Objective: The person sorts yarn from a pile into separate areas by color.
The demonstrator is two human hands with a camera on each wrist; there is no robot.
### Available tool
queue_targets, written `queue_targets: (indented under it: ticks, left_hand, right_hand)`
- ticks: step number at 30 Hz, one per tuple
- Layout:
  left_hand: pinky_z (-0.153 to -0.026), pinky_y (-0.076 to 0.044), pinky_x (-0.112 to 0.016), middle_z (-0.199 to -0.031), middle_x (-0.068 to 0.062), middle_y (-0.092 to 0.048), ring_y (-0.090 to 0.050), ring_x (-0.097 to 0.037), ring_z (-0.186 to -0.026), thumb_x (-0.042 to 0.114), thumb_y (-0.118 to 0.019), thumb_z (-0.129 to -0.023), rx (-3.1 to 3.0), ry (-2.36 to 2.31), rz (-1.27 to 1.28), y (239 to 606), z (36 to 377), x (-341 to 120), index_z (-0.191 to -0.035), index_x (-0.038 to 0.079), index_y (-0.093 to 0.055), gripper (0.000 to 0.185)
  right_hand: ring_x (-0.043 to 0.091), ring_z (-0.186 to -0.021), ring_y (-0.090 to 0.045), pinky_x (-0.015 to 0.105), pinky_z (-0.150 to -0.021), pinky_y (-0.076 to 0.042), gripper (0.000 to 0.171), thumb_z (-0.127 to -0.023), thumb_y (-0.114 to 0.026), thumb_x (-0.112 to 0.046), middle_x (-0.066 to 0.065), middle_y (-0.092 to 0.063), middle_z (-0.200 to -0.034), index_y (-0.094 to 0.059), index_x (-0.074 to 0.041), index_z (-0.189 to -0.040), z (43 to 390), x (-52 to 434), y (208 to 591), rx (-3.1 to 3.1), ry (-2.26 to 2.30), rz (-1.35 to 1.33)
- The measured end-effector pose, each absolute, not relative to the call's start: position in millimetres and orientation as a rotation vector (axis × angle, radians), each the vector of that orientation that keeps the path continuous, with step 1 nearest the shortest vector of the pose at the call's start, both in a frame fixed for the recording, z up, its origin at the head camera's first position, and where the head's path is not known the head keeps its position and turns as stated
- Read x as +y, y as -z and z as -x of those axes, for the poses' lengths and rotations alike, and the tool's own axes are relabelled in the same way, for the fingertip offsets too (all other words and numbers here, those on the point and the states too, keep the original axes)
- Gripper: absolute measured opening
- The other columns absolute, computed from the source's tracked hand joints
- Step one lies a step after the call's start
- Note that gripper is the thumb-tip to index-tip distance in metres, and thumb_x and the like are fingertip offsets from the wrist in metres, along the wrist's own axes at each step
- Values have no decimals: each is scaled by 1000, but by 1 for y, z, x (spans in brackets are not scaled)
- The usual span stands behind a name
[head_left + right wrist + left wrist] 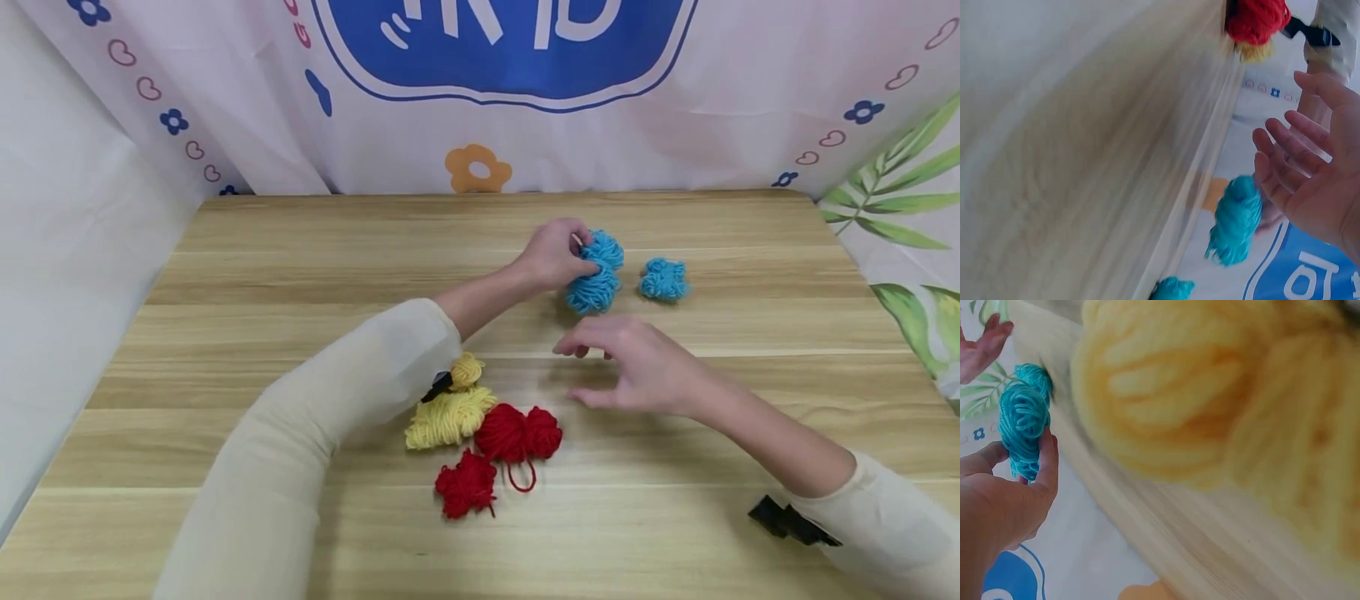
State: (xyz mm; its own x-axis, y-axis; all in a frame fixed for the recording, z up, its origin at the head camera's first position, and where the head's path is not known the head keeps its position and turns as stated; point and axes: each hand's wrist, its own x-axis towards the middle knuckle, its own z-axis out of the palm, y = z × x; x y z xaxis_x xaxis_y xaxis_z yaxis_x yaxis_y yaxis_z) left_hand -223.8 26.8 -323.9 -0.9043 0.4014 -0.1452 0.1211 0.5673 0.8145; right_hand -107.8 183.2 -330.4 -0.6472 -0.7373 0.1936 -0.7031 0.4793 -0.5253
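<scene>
My left hand (555,254) pinches a blue yarn bundle (595,292), narrow at its middle, between thumb and fingers toward the back of the table. In the left wrist view the thumb and fingers lie on both sides of the blue bundle (1022,419). A smaller blue yarn bundle (664,279) lies just to its right. My right hand (645,367), fingers spread and slightly bent, hovers in front of the blue yarn and holds nothing. The right wrist view shows the right palm (1322,181) bare, with the held blue bundle (1236,219) beyond it.
Yellow yarn bundles (450,417) lie under and beside the left sleeve (360,375). Touching them is a red yarn bundle (510,433) with a loose strand; a smaller red bundle (467,485) lies nearer. A printed curtain (405,142) hangs behind the wooden table (225,333).
</scene>
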Motion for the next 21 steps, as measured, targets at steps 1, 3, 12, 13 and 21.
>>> queue_targets:
  ticks: [1, 3, 12, 13, 21]
  left_hand:
    - [-73, -51, -23, -102, -9, -60, -55, -17, -90, 12, -76, -96, 2482, -1253, -421, 325, 224, 29, -118, 2, -61, 29]
    - [-72, -50, -22, -102, -9, -60, -55, -17, -90, 12, -76, -96, 2475, -1247, -415, 326, 226, 34, -118, 2, -61, 29]
    - [-75, -50, -20, -104, -7, -61, -55, -15, -93, 13, -74, -97, 2535, -1154, -444, 336, 231, 53, -118, 3, -62, 26]
    - [-76, -50, -20, -105, -7, -61, -55, -15, -93, 13, -74, -97, 2542, -1142, -448, 337, 232, 54, -118, 3, -62, 26]
    - [-78, -50, -20, -106, -8, -62, -56, -15, -93, 16, -76, -97, 2562, -1108, -458, 346, 238, 61, -117, 2, -61, 29]
  right_hand:
    - [20, -91, -67, 40, -76, -60, 42, -78, -92, -19, 3, -74, -104, -73, -5, -112, 106, 181, 331, 2635, 901, 1306]
    - [19, -90, -67, 38, -75, -60, 43, -78, -92, -19, 2, -74, -107, -73, -6, -113, 103, 178, 333, 2602, 909, 1331]
    - [15, -108, -66, 39, -93, -57, 42, -83, -88, -27, -3, -70, -118, -71, -12, -118, 90, 169, 341, 2491, 895, 1383]
    - [16, -108, -66, 39, -93, -57, 43, -84, -88, -29, -2, -70, -118, -71, -12, -119, 89, 168, 342, 2487, 892, 1386]
    - [13, -108, -66, 39, -94, -57, 46, -84, -88, -38, -3, -69, -118, -72, -14, -119, 84, 164, 342, 2474, 848, 1377]
